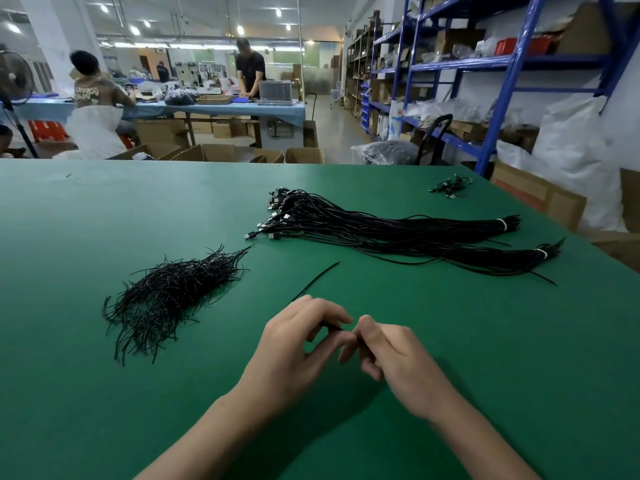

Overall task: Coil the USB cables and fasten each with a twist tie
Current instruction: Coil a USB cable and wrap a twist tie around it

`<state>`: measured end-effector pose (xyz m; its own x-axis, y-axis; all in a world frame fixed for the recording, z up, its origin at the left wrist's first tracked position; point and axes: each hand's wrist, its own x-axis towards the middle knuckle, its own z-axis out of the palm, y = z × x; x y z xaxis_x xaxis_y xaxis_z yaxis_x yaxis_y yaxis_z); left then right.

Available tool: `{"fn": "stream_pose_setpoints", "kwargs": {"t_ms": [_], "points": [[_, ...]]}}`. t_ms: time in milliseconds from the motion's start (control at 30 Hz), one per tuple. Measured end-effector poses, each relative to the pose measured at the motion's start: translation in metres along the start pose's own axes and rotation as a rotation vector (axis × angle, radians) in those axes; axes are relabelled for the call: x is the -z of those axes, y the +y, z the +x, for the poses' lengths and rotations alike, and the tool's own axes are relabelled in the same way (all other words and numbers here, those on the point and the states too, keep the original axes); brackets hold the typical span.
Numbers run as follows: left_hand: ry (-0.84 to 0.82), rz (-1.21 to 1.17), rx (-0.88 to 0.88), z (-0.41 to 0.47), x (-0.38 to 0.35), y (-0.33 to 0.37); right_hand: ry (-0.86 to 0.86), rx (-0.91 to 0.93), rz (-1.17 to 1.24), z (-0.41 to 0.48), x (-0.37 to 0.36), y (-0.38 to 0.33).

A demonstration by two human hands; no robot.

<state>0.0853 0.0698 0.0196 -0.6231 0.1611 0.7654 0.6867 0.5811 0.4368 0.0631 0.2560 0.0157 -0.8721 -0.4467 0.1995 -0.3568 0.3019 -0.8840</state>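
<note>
My left hand (298,344) and my right hand (388,351) meet at the table's near middle, fingers curled, both pinching a thin black twist tie (317,280) whose free end runs up and to the right past my left hand. A heap of black twist ties (169,294) lies to the left. Two long bundles of black USB cables (398,230), each bound with a white tie at the right end, stretch across the right half of the table. A small coiled cable (450,187) lies at the far right.
The green table (104,393) has its far edge ahead and its right edge beside cardboard boxes (540,195). Blue shelving (502,81) stands at the right. Two people work at a blue bench (221,107) beyond.
</note>
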Motion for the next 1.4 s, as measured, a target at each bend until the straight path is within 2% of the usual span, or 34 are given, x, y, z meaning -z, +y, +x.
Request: {"fn": "stream_pose_setpoints", "kwargs": {"t_ms": [67,167,267,367,467,633,800,867,1000,1133,1300,1400], "points": [[0.003,-0.114,0.111,0.002,0.002,-0.001,-0.137,-0.051,0.186,0.0,-0.001,-0.006],[0.0,-0.438,0.374,0.002,0.004,-0.004,-0.292,-0.107,0.459,-0.002,-0.004,-0.014],[0.026,-0.576,0.474,0.002,0.002,-0.009,-0.376,-0.121,0.734,-0.005,-0.002,-0.018],[-0.016,-0.523,0.495,-0.003,-0.004,-0.012,-0.343,-0.088,0.905,-0.004,-0.002,-0.019],[-0.115,-0.447,0.491,-0.009,-0.017,-0.008,-0.161,-0.049,0.969,0.0,-0.003,-0.02],[-0.334,-0.233,0.356,-0.012,-0.027,0.004,0.178,-0.043,0.932,0.006,-0.003,-0.018],[-0.491,-0.106,0.231,-0.017,-0.031,0.009,0.306,0.007,0.933,0.009,-0.001,-0.016],[-0.505,-0.049,0.182,-0.017,-0.032,0.013,0.326,0.012,0.811,0.01,0.0,-0.013],[-0.41,0.103,0.002,-0.01,-0.024,0.014,0.301,0.057,0.347,0.01,-0.003,-0.005],[-0.328,0.221,-0.145,-0.005,-0.013,0.01,0.259,0.026,0.098,0.008,-0.003,0.0],[-0.169,0.198,-0.119,0.003,-0.001,0.0,0.093,0.002,-0.118,0.003,-0.003,-0.001],[-0.115,0.1,-0.024,0.006,0.007,-0.005,-0.027,-0.012,-0.035,0.001,-0.002,-0.004]]}}
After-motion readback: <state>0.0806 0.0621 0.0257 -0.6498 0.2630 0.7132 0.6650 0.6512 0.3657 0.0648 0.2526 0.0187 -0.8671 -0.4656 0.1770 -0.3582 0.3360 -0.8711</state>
